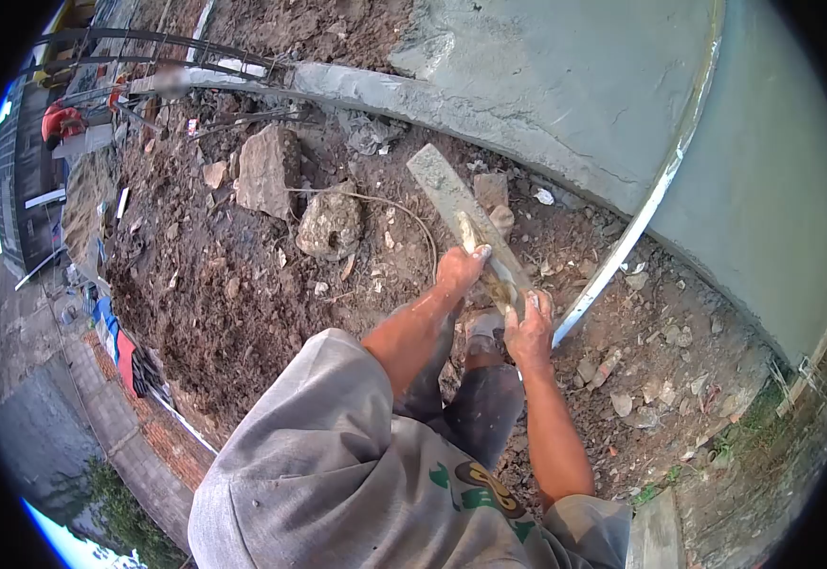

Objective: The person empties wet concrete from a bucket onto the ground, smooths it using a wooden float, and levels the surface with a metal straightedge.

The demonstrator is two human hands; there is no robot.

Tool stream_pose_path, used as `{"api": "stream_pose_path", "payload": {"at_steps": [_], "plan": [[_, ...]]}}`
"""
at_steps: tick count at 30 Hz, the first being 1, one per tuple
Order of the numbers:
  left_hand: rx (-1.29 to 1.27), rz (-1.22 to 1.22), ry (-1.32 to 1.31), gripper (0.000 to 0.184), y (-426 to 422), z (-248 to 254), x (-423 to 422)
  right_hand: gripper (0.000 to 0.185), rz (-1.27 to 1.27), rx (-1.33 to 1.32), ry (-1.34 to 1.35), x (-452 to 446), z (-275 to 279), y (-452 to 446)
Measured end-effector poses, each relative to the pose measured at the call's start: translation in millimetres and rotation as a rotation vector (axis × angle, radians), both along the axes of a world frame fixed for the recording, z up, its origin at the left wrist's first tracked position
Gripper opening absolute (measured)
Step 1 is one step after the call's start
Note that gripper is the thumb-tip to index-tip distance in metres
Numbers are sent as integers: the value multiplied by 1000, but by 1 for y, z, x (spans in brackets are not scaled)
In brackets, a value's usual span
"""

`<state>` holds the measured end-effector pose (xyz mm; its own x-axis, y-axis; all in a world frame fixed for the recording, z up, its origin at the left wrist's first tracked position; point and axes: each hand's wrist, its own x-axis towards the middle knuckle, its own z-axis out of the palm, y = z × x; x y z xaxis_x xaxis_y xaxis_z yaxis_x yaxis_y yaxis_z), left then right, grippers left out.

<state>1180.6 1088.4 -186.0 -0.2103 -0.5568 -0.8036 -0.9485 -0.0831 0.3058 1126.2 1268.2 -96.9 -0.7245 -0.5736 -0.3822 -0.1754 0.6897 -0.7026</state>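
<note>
Large rock (266,174) and pitted stone (330,225) lying on dirt (195,313). Left hand (462,270) curling closed on cement-smeared float (444,186), which is slanting above dirt. Right hand (530,332) gripping float's near end, fingers mostly closed. White strip (617,254) running beside.

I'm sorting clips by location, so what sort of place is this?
Probably an outdoor building site: there is a broad, smooth grey slab that looks like concrete, rough bare soil strewn with rubble, and long dark bars.

First rock (266,173) lies on the soil (195,318), left of second rock (330,226). Concrete slab (565,76) lies ahead and right; long strip (633,226) extends from slab onto soil.
</note>
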Motion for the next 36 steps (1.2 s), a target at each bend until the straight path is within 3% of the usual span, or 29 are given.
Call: {"api": "stream_pose_path", "payload": {"at_steps": [1, 4, 7, 9, 11, 13, 14, 15, 16, 18, 19, 20, 21, 22, 23, 25, 27, 29, 31, 32, 33, 34, 36], "plan": [[-75, 16, -62, 46, -19, -31, 11, 39, -18, -2, -34, -5, -10, 2], [-148, -81, -253, 49, -90, -58, 12, 37, -69, 230, -147, -14, -49, 27], [-240, -154, -393, 54, -157, -105, 48, 35, -105, 399, -293, -17, -117, 78], [-120, -86, -530, 58, -194, -92, 62, 29, -9, 458, -255, -18, -163, 117], [-139, -54, -628, 59, -221, -140, 133, 34, -187, 564, -487, -27, -189, 134], [-96, -30, -719, 67, -245, -166, 193, 38, -276, 551, -449, -17, -232, 184], [-190, -11, -728, 71, -247, -161, 209, 42, -235, 624, -396, -34, -205, 140], [-293, -61, -818, 70, -251, -170, 229, 50, -330, 609, -317, -14, -242, 193], [-361, -20, -788, 67, -248, -170, 246, 63, -310, 824, -149, -7, -245, 186], [-377, -86, -601, 61, -250, -187, 297, 81, -399, 889, -88, -1, -250, 176], [-348, -129, -671, 57, -241, -181, 278, 82, -453, 846, -178, 0, -247, 169], [-295, -146, -544, 56, -241, -193, 299, 86, -509, 807, -266, 0, -245, 162], [-392, -203, -453, 54, -226, -195, 284, 88, -497, 924, -509, -13, -235, 146], [-273, -195, -367, 53, -213, -186, 250, 90, -470, 906, -252, 21, -256, 174], [-158, -188, -289, 52, -204, -177, 214, 89, -514, 945, -300, 26, -254, 173], [-145, -202, -254, 47, -188, -209, 187, 90, -510, 920, -396, 28, -223, 165], [-30, -361, -26, 45, -172, -225, 132, 90, -570, 872, -530, 37, -203, 169], [-21, -612, 6, 45, -134, -195, 15, 81, -643, 811, -515, 63, -194, 188], [21, -724, 100, 47, -86, -172, -75, 81, -632, 844, -450, 105, -203, 217], [75, -760, 87, 48, -58, -156, -117, 82, -771, 936, -503, 114, -204, 214], [113, -750, 98, 51, -26, -153, -147, 84, -710, 921, -462, 136, -209, 227], [187, -754, 93, 53, 7, -142, -177, 81, -772, 891, -706, 124, -190, 221], [214, -903, 125, 68, 69, -171, -204, 100, -904, 802, -628, 198, -221, 243]]}}
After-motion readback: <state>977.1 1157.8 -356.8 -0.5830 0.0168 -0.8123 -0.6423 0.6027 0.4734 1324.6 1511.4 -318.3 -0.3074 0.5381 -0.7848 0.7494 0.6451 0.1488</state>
